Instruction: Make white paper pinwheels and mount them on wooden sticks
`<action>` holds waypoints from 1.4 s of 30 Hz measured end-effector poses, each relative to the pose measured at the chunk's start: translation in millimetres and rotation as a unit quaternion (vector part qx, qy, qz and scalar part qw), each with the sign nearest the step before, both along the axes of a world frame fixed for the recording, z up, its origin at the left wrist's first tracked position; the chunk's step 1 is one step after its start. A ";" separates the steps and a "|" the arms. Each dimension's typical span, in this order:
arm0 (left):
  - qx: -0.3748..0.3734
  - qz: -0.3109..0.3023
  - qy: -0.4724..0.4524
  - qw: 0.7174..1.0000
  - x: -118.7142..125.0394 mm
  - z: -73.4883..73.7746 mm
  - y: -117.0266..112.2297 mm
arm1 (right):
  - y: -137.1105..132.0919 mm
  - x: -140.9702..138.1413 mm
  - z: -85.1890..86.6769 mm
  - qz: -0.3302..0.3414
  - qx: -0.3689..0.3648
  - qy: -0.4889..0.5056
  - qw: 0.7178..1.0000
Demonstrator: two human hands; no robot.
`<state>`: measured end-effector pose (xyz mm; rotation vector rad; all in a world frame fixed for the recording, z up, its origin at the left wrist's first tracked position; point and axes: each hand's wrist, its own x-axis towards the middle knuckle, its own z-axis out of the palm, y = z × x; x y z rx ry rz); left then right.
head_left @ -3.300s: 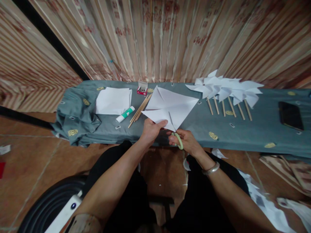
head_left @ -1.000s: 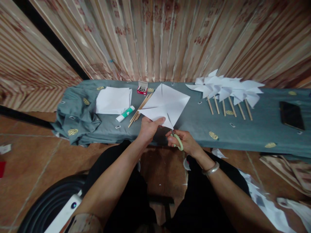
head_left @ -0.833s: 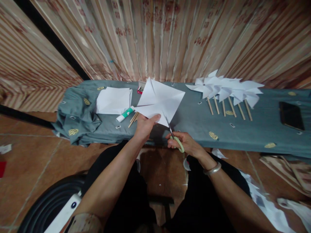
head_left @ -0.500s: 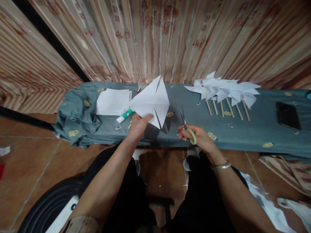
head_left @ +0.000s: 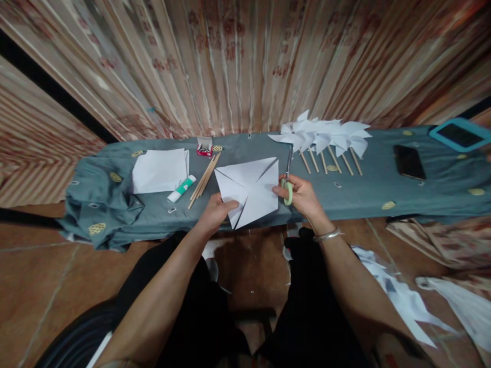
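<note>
My left hand (head_left: pixel 217 210) pinches the lower left part of a white square sheet of paper (head_left: pixel 255 190), thumb on top. Slits run from the sheet's corners toward its middle. In my right hand (head_left: pixel 301 194) is a pair of scissors (head_left: pixel 288 189) with pale green handles, its blades pointing up and away from me. The right thumb reaches the sheet's right edge. Left of the sheet lie several thin wooden sticks (head_left: pixel 204 183) and a green and white glue stick (head_left: pixel 181 188). Behind the sticks sits a small red box (head_left: pixel 204 147) with small metallic pieces inside.
A stack of white paper (head_left: pixel 159 171) lies at the left of the cloth-covered bench (head_left: pixel 368 191). Several paper pinwheels (head_left: pixel 326 134) on sticks rest at the back right. Farther right are a black phone (head_left: pixel 409 162) and a blue-framed device (head_left: pixel 460 134). Paper scraps (head_left: pixel 399 291) lie at lower right.
The sheet has turned and come lower, and now lies flatter between both hands. My right hand with the scissors has moved up to its right edge. The view has shifted right.
</note>
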<state>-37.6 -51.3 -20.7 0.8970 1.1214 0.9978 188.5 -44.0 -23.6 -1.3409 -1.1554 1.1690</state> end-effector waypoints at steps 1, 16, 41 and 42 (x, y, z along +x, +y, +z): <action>-0.002 0.002 0.002 1.000 0.1 0.3 -0.4 | -0.8 -1.9 -0.7 0.010 -0.010 0.013 1.000; 0.014 0.053 -0.103 0.993 4.9 11.3 4.0 | 20.5 -25.4 0.7 -0.080 0.016 0.069 0.994; 0.137 0.192 0.057 0.970 -0.4 7.3 68.6 | 34.6 -62.1 -6.0 0.024 0.002 0.032 0.999; 0.144 0.199 0.069 0.967 -3.3 6.8 71.4 | 32.3 -62.5 -8.2 0.041 0.000 0.014 0.999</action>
